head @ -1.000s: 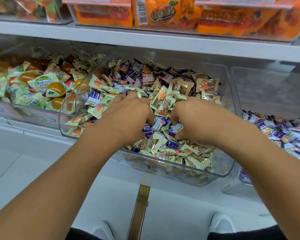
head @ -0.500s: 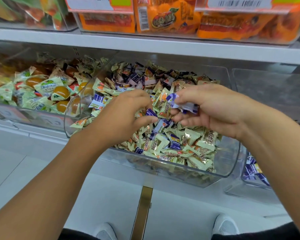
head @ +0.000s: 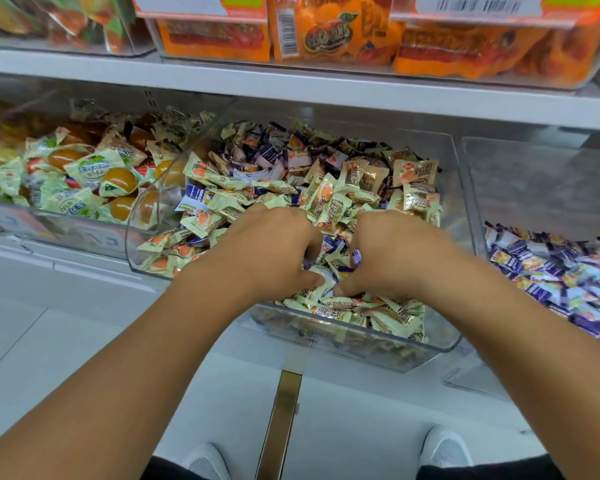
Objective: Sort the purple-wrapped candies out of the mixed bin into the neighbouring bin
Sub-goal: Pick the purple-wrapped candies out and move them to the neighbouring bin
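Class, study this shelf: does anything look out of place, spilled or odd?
Yes: purple-wrapped candies lie scattered among pale green ones in the middle bin, though purple ones fill the right bin. Nothing has spilled.

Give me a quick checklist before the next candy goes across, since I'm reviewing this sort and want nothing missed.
1. Both hands in the mixed bin: ok; the left hand and right hand are dug into the front of the pile.
2. Purple candy secured: cannot tell; a purple wrapper shows at the right hand's curled fingers, but the grip is hidden.
3. Purple-wrapped candies left to sort: ok; several lie at the back of the pile.
4. Neighbouring bin has room: ok; its rear half is bare.
5. Path rightward over the bin wall: ok; nothing stands between.
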Action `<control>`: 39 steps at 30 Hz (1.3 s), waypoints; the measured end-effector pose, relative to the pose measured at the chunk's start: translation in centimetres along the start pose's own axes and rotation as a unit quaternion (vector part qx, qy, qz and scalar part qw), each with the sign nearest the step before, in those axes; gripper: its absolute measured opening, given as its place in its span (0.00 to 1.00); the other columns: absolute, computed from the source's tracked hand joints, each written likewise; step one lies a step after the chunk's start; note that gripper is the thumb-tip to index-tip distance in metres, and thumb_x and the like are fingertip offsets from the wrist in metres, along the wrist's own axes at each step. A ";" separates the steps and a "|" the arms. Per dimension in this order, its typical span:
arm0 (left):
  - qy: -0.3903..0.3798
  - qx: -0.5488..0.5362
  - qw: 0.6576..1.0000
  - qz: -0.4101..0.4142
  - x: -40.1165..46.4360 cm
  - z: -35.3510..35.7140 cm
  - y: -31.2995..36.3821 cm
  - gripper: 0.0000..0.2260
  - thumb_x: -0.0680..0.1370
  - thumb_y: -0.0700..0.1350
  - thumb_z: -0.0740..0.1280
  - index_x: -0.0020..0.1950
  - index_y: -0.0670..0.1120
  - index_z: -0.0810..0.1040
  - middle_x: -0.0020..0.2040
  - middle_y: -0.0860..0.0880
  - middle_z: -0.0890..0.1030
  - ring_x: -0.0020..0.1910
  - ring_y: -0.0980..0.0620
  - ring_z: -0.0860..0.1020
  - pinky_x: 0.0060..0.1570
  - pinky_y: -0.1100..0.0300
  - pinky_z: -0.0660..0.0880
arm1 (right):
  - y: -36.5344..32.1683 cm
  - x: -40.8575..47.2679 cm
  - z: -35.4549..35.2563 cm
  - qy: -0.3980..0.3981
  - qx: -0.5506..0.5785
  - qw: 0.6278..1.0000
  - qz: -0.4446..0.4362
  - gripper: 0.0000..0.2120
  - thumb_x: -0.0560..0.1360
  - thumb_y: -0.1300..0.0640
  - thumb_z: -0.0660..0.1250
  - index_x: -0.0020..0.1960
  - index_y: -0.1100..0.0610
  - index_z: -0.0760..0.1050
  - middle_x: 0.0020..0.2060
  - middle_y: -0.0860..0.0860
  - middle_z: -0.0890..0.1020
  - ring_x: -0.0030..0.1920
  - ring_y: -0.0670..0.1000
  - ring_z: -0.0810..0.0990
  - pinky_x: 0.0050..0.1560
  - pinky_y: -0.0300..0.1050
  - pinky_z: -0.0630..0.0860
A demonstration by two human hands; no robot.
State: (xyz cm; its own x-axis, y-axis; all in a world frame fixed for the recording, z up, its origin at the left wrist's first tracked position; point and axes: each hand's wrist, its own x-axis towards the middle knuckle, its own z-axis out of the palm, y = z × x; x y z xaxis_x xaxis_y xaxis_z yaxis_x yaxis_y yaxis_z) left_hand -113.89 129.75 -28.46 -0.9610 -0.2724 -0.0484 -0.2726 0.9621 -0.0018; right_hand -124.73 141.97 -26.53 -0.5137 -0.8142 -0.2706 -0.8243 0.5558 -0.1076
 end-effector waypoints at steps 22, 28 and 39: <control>0.017 -0.080 0.996 -0.019 0.6 1.3 0.2 0.03 0.80 0.50 0.66 0.47 0.55 0.79 0.44 0.57 0.72 0.49 0.54 0.75 0.60 0.50 0.63 | 2.2 0.3 -1.2 0.022 0.275 0.961 0.003 0.15 0.75 0.50 0.69 0.34 0.53 0.69 0.26 0.47 0.72 0.25 0.48 0.67 0.29 0.41 0.64; -0.032 -0.030 0.999 -0.024 1.0 1.1 0.9 0.13 0.76 0.61 0.69 0.55 0.56 0.83 0.41 0.58 0.67 0.48 0.53 0.71 0.54 0.53 0.57 | 1.8 -0.1 -1.7 0.036 0.352 0.935 0.029 0.11 0.72 0.53 0.68 0.34 0.54 0.70 0.34 0.53 0.86 0.23 0.47 0.65 0.30 0.42 0.63; 0.135 -0.364 0.918 -0.082 0.6 0.9 0.3 0.07 0.75 0.52 0.73 0.42 0.52 0.78 0.35 0.51 0.71 0.31 0.55 0.67 0.34 0.60 0.67 | 2.2 -0.9 -2.4 0.089 0.393 0.915 -0.001 0.12 0.73 0.53 0.67 0.34 0.58 0.75 0.33 0.58 0.84 0.26 0.49 0.67 0.31 0.45 0.65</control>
State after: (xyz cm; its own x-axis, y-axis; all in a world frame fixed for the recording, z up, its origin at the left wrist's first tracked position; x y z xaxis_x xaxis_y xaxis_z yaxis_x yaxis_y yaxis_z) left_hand -114.52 129.85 -29.38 -0.8538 -0.5007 0.1424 -0.2802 0.6725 0.6850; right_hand -126.67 143.52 -24.23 -0.6013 -0.7904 -0.1172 -0.4349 0.4468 -0.7818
